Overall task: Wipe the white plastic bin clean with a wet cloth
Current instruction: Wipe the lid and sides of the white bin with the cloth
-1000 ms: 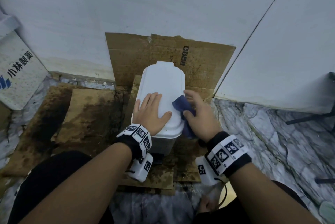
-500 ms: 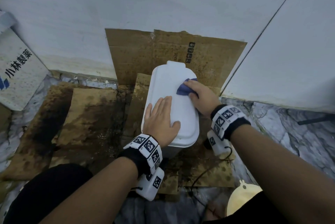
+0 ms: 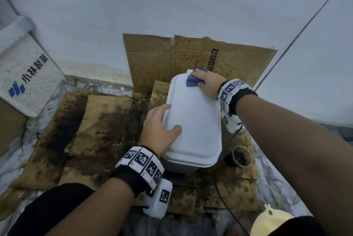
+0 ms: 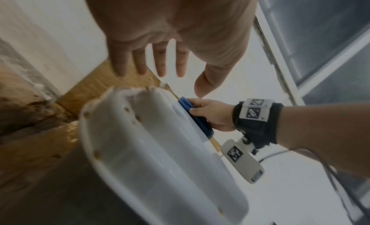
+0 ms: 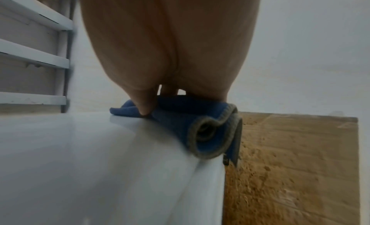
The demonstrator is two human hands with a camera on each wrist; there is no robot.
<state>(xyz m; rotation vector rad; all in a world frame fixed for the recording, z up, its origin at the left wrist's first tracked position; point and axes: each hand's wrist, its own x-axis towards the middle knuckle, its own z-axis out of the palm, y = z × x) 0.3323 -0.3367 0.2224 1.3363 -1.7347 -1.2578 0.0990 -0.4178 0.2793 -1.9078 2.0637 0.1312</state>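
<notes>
Now wiping the far end

Right hand (image 3: 207, 82) has slid the blue cloth (image 3: 192, 81), bunched under curled fingers, up to the bin (image 3: 193, 121) lid's far edge. Left hand (image 3: 159, 130) shifted to the left rim, fingers flat, steadying. Bin sits on stained cardboard (image 3: 107, 121); top nearly covered.

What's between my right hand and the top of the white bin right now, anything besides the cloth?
Nothing visible besides the blue cloth. The right hand presses it onto the far end of the white bin. The left hand rests on the bin's near left edge, apart from the cloth.
</notes>
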